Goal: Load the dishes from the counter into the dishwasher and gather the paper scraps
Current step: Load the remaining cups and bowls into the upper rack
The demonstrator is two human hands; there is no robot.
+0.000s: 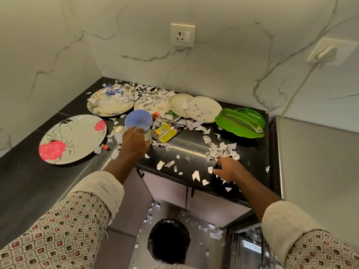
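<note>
My left hand (135, 143) grips a blue bowl (138, 119), tilted above the black counter (38, 171). My right hand (228, 168) rests on the counter near the front edge, fingers curled among white paper scraps (221, 150). A large plate with pink flowers (72, 138) lies at the left. Further back lie a floral plate (110, 102) and two cream plates (203, 108) covered with scraps. A green leaf-shaped dish (240, 122) sits at the right.
A yellow wrapper (165, 132) lies by the bowl. Below the counter stands a black-lined bin (169, 240) with scraps on the floor around it. An open appliance (250, 247) shows at the lower right. Two wall sockets (183, 35) are on the marble wall.
</note>
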